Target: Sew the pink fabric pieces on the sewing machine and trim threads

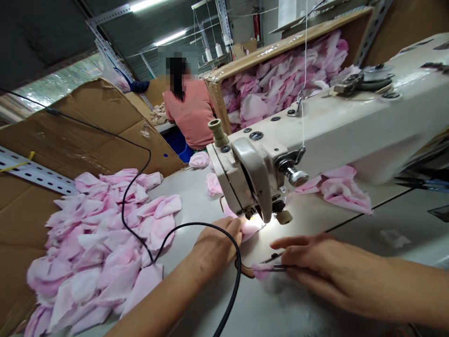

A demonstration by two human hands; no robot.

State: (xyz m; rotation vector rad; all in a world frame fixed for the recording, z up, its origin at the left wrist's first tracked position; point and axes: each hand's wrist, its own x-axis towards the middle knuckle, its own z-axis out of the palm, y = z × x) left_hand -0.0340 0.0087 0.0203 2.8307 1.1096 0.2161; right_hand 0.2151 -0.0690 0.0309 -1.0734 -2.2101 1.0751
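A white sewing machine (351, 126) reaches over the table from the right, its lamp lighting the needle area. My left hand (219, 238) is closed on a pink cloth piece (249, 228) just left of the needle. Nearer the front, my right hand (315, 262) is closed round a thin dark metal tool (279, 268), whose kind I cannot make out. A small pink scrap (262, 271) lies at the tool's tip, beside a curved brown edge on the machine bed.
Pink cloth pieces (101, 248) are heaped on the left, with a black cable (239, 267) looping across them and over my left arm. More pink cloth (345, 189) lies under the machine arm. A person (191, 110) sits beyond, near a full box (287, 79).
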